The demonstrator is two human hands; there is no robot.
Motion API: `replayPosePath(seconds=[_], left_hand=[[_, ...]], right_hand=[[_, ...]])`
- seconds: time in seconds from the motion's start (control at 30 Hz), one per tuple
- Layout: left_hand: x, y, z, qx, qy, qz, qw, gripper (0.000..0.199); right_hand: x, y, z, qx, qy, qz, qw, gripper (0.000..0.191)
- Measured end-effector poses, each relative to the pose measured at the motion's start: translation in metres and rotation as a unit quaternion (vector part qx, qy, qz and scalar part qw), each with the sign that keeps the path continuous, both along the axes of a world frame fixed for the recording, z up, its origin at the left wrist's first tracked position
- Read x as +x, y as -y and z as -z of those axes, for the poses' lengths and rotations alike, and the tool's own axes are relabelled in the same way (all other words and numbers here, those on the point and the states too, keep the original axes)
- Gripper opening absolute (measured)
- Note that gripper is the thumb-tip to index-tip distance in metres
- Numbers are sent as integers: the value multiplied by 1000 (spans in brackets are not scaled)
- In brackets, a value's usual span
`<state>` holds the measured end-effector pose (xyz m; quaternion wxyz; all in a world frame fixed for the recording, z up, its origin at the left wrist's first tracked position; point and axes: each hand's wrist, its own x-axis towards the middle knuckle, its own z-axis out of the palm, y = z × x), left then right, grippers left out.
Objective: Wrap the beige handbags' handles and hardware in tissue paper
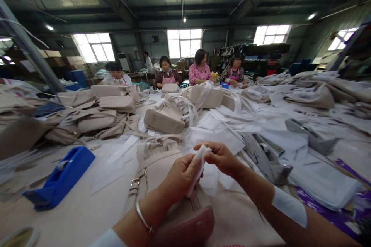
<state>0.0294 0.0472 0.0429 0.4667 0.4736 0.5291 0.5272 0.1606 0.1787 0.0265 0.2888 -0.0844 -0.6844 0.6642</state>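
Left hand grip clamped on folded white strip; right hand pinching far end, above beige bag. Apparently folding step; next move likely needs steady pinch.

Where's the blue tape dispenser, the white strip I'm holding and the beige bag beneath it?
Blue tape dispenser (67,177), head view: side of its body.
White strip (203,153), head view: its upper end.
Beige bag (162,168), head view: its pale surface.
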Motion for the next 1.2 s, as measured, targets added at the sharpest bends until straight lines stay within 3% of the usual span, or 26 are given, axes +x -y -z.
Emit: replayPosePath(seconds=[0.1,0.2,0.4,0.5,0.6,0.7,0.87,0.97,1.07,1.1,1.17,1.2], left_hand=[[1,0,2,5,-62,-27,998,42],[3,0,3,14,-118,-40,992,41],[7,0,0,40,-272,-66,959,37],[7,3,-2,59,-251,-47,965,33],[6,6,-6,75,-203,-7,976,28],[8,5,-7,72,-244,-36,966,30],[12,-1,-5,37,-290,-65,954,39],[11,-1,-4,25,-296,-63,953,37],[8,-1,-2,18,-307,-68,949,36],[7,-2,-1,19,-313,-67,947,36],[4,-5,2,21,-330,-62,942,37],[3,-7,4,20,-337,-58,939,39]], right_hand=[[3,-1,-2,41,5,9,999,46],[2,-1,-3,26,19,-7,999,46],[-3,7,-1,35,27,28,999,23],[-2,12,0,41,17,31,999,24],[0,16,-2,81,17,95,992,26],[0,19,-3,121,21,150,981,27],[-4,24,9,15,38,111,993,43],[13,15,19,6,64,185,981,50],[61,-14,24,91,90,346,930,44],[84,-27,25,135,129,410,893,42],[133,-56,27,200,254,522,790,38],[157,-69,29,204,344,544,738,36]])
